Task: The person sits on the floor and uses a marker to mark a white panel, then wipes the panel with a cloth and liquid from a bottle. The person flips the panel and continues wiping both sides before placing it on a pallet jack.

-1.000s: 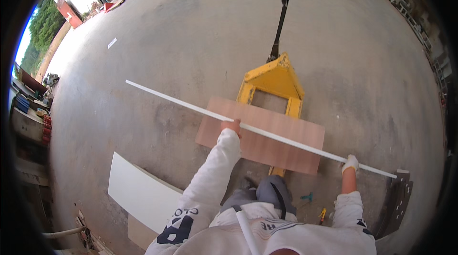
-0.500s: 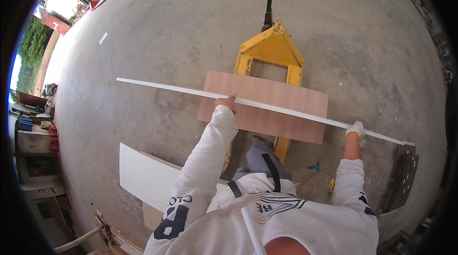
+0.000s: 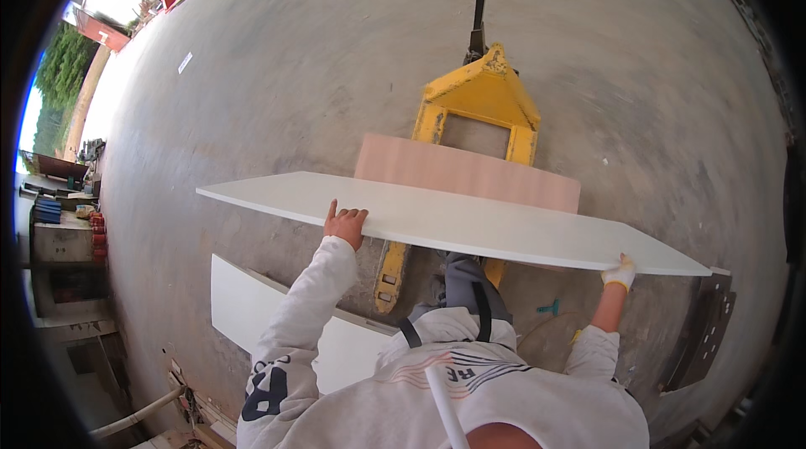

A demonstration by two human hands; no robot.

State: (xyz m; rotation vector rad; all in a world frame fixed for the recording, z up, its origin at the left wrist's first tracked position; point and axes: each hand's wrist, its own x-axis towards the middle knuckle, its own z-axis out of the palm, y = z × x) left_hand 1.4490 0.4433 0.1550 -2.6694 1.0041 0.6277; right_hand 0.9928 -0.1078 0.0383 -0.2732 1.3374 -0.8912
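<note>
Tilted in front of me is a long white board (image 3: 470, 218), its broad face turned up and its near edge toward me. My bare left hand (image 3: 346, 224) grips that near edge left of the middle, thumb side hidden below. Close to the board's right end, my right hand (image 3: 620, 273), in a white glove, is closed on the same edge. Beneath and beyond it lies a pinkish-brown wood-grain panel (image 3: 462, 168) across the forks of a yellow pallet jack (image 3: 483, 92). The white board covers the panel's near part.
Another white board (image 3: 243, 298) lies on the floor to my left. Dark brown panels with holes (image 3: 709, 331) are stacked at the right. A small green tool (image 3: 549, 308) rests on the concrete near my right forearm. Shelving with clutter (image 3: 67, 247) stands far left.
The white board has turned from edge-on to nearly flat, showing its broad face. Both hands have come nearer to me with its edge, and it hides more of the wood-grain panel.
</note>
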